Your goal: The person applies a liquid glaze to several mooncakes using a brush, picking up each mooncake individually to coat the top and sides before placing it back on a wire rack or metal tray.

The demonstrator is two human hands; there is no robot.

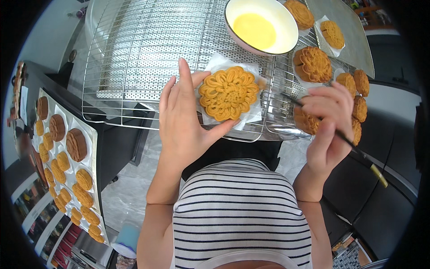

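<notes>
A large flower-patterned mooncake [229, 93] rests on white paper [251, 117] on a wire rack [148, 58]. My left hand [182, 114] steadies it, with the thumb at its near edge and a finger at its upper left edge; the other fingers stretch away from it. To the right, my right hand [329, 121] grips a slim brush [345, 136] with a dark handle. One end of the brush points toward the mooncake's right side, where it looks blurred. Just beyond the mooncake stands a white bowl [287, 38] holding yellow liquid [254, 32].
Several mooncakes [313, 65] stand on the right, some on paper; one [306, 120] lies partly behind my right hand. A perforated tray [347, 20] sits at the far right. At the left, another tray [96, 179] carries rows of brown and golden mooncakes. The rack's near edge faces my body.
</notes>
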